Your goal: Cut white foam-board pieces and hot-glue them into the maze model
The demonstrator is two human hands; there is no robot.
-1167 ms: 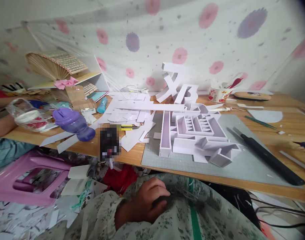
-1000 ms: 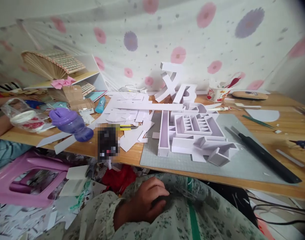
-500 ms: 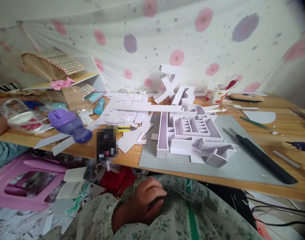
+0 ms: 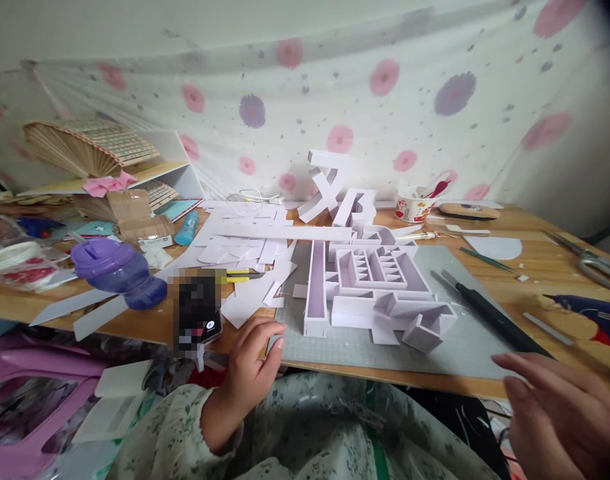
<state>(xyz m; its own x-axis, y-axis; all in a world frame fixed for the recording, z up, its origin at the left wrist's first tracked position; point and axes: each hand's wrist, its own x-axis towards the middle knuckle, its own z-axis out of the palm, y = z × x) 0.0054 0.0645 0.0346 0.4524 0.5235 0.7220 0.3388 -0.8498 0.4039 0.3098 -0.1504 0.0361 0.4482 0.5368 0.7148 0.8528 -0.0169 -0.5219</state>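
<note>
My left hand (image 4: pixel 249 367) hovers at the front edge of the table, its fingers stretched and thumb apart, with nothing in it. To its right, a compartmented white foam-board construction (image 4: pixel 385 280) lies on the grey cutting mat (image 4: pixel 465 340), with a long narrow open box (image 4: pixel 315 293) at its left side. Near the right front of the mat, my right hand (image 4: pixel 559 413) is open and bare, slightly blurred. Its fingers overlap the lower end of a black-handled knife (image 4: pixel 489 313). A blue glue gun (image 4: pixel 579 308) lies just beyond that hand.
Left of the mat are a phone (image 4: pixel 197 310) with a blurred screen, a purple bottle (image 4: pixel 119 267) and white board offcuts (image 4: pixel 249 247). White letter shapes (image 4: pixel 325 187) stand at the back. A paper cup (image 4: pixel 413 207), scissors (image 4: pixel 595 263) and tweezers (image 4: pixel 487 260) are on the right.
My left hand has risen from my lap to the table edge, its fingers straighter. My right hand has come into view at lower right. The camera view has shifted.
</note>
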